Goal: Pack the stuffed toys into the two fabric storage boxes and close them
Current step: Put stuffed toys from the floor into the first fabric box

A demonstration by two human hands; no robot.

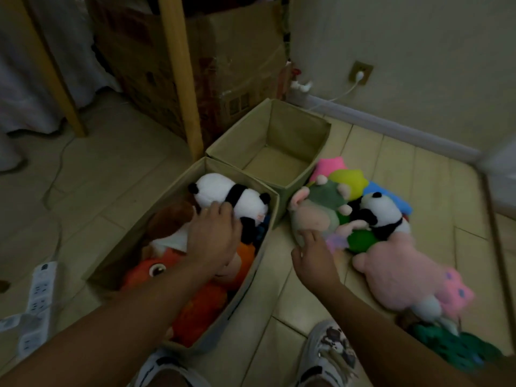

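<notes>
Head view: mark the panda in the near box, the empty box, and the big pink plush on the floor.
panda in the near box [223,192], head view, on its white back.
empty box [300,135], head view, on its inner right wall.
big pink plush [402,270], head view, on the middle of its body.

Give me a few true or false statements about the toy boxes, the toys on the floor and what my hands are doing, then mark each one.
1. The far box has no toys in it. True.
2. The left hand rests on the panda in the near box. True.
3. The right hand grips the pink bear. False: it is open, reaching toward the pile beside the grey-green plush.
4. Both boxes are closed. False: both stand open.
5. A second panda lies on the floor pile. True.
</notes>
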